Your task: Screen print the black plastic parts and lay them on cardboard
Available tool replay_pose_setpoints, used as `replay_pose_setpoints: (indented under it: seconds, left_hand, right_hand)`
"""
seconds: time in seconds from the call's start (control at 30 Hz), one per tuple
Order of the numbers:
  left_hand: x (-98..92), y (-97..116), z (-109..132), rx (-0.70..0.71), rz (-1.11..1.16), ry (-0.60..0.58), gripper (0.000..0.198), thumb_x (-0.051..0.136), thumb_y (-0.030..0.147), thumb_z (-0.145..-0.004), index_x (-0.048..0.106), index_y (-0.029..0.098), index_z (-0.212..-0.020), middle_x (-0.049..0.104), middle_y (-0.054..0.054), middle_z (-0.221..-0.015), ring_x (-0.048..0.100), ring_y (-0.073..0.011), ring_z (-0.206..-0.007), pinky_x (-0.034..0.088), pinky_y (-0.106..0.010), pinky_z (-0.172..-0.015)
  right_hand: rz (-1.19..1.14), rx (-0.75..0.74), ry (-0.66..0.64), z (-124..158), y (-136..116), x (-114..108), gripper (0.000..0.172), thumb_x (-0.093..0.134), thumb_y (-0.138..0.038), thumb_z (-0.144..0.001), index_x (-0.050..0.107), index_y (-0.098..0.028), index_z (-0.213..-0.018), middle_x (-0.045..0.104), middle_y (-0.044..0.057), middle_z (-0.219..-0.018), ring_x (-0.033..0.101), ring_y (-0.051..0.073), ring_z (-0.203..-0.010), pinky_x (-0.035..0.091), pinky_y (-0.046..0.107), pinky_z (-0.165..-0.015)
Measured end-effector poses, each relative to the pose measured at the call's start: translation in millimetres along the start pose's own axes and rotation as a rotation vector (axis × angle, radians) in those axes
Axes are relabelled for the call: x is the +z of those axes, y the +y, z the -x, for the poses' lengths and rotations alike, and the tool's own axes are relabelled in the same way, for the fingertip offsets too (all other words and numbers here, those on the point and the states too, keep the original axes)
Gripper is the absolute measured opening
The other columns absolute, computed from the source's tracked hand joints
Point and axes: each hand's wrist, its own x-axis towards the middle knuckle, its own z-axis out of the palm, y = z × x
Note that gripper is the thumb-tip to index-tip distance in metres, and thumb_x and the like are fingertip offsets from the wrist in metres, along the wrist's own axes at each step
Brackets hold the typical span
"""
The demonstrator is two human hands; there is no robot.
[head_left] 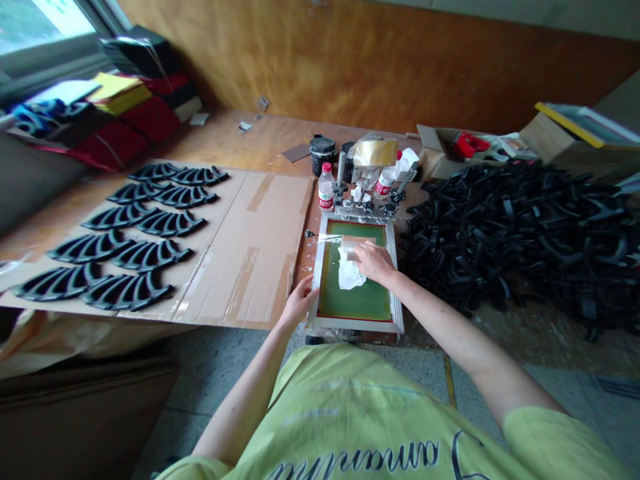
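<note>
lying at far left, black fan-shaped parts [120,223] in paired rows on taped cardboard [260,253], itself spread over a wooden table [215,140]. standing past the cardboard's right edge, a black-lidded tin [322,155] and a water bottle [326,188], just behind metal clamps [365,208] gripping the far end of a screen [396,287]. resting against the near left side of that frame, the left hand [299,301], with fingers [306,288] released and slightly spread, steadying without any clench. lying flat at the table's near edge, between cardboard and heap, the screen, its green mesh [354,305] edged by a red line. crumpled on the mesh, a white cloth [349,275], pressed under the right hand [373,261], with fingers bent down over it and grasping it. running left from under the cloth, a strip of clear film [325,239]. judging from the pose, wiping of the mesh as the step in hand, with work around the upper half; the next move seemingly calling for the cloth to travel over the green lower down, with the left hand kept on the frame. heaped at far right, a mound of similar black parts [520,240], reaching back toward a cardboard box [431,139].
</note>
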Motion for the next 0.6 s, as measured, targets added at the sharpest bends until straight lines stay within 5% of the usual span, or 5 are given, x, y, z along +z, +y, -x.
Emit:
replay_pose_setpoints:
  seconds: [0.17, 0.33, 0.47, 0.6]
  left_hand:
    - [0.5, 0, 1, -0.006, 0.004, 0.015, 0.07, 0.073, 0.05, -0.074, 0.059, 0.016, -0.133, 0.066, 0.0, -0.074, 0.059, -0.0138, -0.064, 0.043, -0.023, -0.058]
    - [0.6, -1, 2, -0.005, -0.022, 0.034, 0.067, 0.072, 0.05, -0.074, 0.06, 0.018, -0.132, 0.067, -0.001, -0.075, 0.06, -0.0153, -0.066, 0.046, -0.025, -0.061]
    - [-0.2, -2, 1, 0.028, -0.044, 0.031, 0.065, 0.071, 0.05, -0.076, 0.061, 0.017, -0.13, 0.067, -0.002, -0.075, 0.061, -0.016, -0.068, 0.047, -0.025, -0.063]
    - [-0.3, -4, -1, 0.032, -0.036, -0.007, 0.071, 0.067, 0.054, -0.078, 0.056, 0.014, -0.135, 0.067, -0.003, -0.078, 0.061, -0.0161, -0.068, 0.045, -0.025, -0.06]
  right_hand:
    - [-0.002, -0.179, -0.01, 34, 4, 11, 0.021, 0.051, -0.009, -0.085, 0.068, -0.014, -0.095, 0.069, 0.012, -0.097, 0.057, 0.026, -0.099, 0.043, 0.035, -0.081]
    - [-0.04, -0.384, -0.097, 53, 15, -1, 0.023, 0.053, -0.004, -0.081, 0.069, -0.017, -0.091, 0.069, 0.008, -0.091, 0.058, 0.021, -0.091, 0.041, 0.031, -0.076]
    - [-0.022, -0.31, -0.034, 37, 18, -4, 0.012, 0.058, -0.013, -0.085, 0.068, -0.019, -0.086, 0.069, 0.007, -0.088, 0.058, 0.021, -0.088, 0.041, 0.03, -0.073]
    - [0.011, -0.279, 0.083, 47, 12, 18, 0.023, 0.05, -0.007, -0.087, 0.069, -0.016, -0.097, 0.069, 0.011, -0.099, 0.058, 0.023, -0.096, 0.043, 0.032, -0.078]
